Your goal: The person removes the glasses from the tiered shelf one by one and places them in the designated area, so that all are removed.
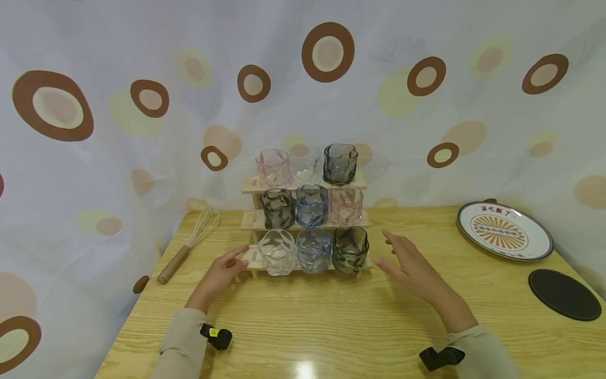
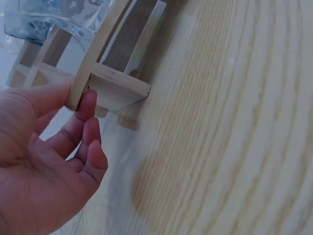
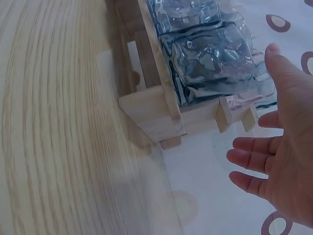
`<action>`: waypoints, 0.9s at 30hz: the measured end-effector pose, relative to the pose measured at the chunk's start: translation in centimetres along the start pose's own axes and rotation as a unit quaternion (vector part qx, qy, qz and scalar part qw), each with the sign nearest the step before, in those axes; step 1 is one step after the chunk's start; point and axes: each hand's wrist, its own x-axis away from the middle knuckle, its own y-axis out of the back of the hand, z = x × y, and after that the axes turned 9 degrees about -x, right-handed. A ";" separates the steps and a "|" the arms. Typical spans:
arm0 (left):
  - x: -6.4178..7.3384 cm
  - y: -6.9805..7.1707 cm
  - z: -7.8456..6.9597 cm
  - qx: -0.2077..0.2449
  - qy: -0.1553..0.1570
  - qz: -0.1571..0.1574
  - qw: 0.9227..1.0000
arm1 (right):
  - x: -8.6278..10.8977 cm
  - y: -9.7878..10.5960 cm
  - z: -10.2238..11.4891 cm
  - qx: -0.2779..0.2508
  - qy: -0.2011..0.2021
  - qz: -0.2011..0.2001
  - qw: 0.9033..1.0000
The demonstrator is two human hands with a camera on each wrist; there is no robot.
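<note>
A three-tier wooden rack [image 1: 251, 220] stands on the table, with three glasses on each tier. My left hand [image 1: 222, 272] pinches the left end of its lowest shelf [image 2: 83, 81] between thumb and fingers. On that shelf sit a clear glass [image 1: 277, 252], a blue glass [image 1: 314, 250] and a dark grey glass [image 1: 350, 250]. The middle tier bears a grey, a blue and a pink glass [image 1: 345, 205]. Up top are a pink, a clear and a grey glass [image 1: 340, 164]. My right hand [image 1: 414, 268] is held apart from the rack's right end, fingers extended and nothing in them.
A whisk [image 1: 189, 245] with a wooden handle lies to the left of the rack. At the right, a patterned plate [image 1: 505, 231] leans near the curtain [image 1: 407, 31], and a dark oval mat [image 1: 564, 295] lies in front of it. The wooden table [image 1: 303, 321] extends toward me.
</note>
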 end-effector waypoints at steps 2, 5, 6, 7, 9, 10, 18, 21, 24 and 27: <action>-0.1 0.1 0.1 0.011 0.000 0.003 1.000 | -0.3 -0.2 0.2 -0.013 0.003 0.001 1.000; -0.3 0.3 0.3 0.025 -0.006 0.010 1.000 | -0.8 -0.6 0.3 -0.037 0.005 0.005 0.999; -0.4 0.3 0.3 0.033 -0.005 0.014 0.999 | -1.0 -0.7 0.3 -0.043 0.005 0.006 0.999; -0.4 0.3 0.3 0.038 -0.007 0.017 0.999 | -1.1 -0.8 0.3 -0.051 0.004 0.008 0.999; -0.5 0.3 0.4 0.046 -0.010 0.026 0.999 | -1.4 -1.1 0.2 -0.066 0.004 0.011 0.998; -0.5 0.3 0.4 0.052 -0.006 0.029 0.998 | -1.5 -1.2 0.1 -0.075 0.006 0.013 0.997; -0.4 0.4 0.6 0.061 -0.001 0.038 0.997 | -2.3 -1.9 -0.1 -0.121 0.026 0.019 0.992; -0.3 0.3 0.5 0.066 0.000 0.036 0.997 | -2.5 -2.2 -0.1 -0.142 0.028 0.021 0.989; -0.3 0.3 0.5 0.076 0.003 0.038 0.996 | -2.8 -2.4 -0.1 -0.170 0.026 0.024 0.985; -0.4 0.3 0.6 0.083 0.004 0.039 0.996 | -3.2 -2.6 -0.1 -0.189 0.016 0.023 0.981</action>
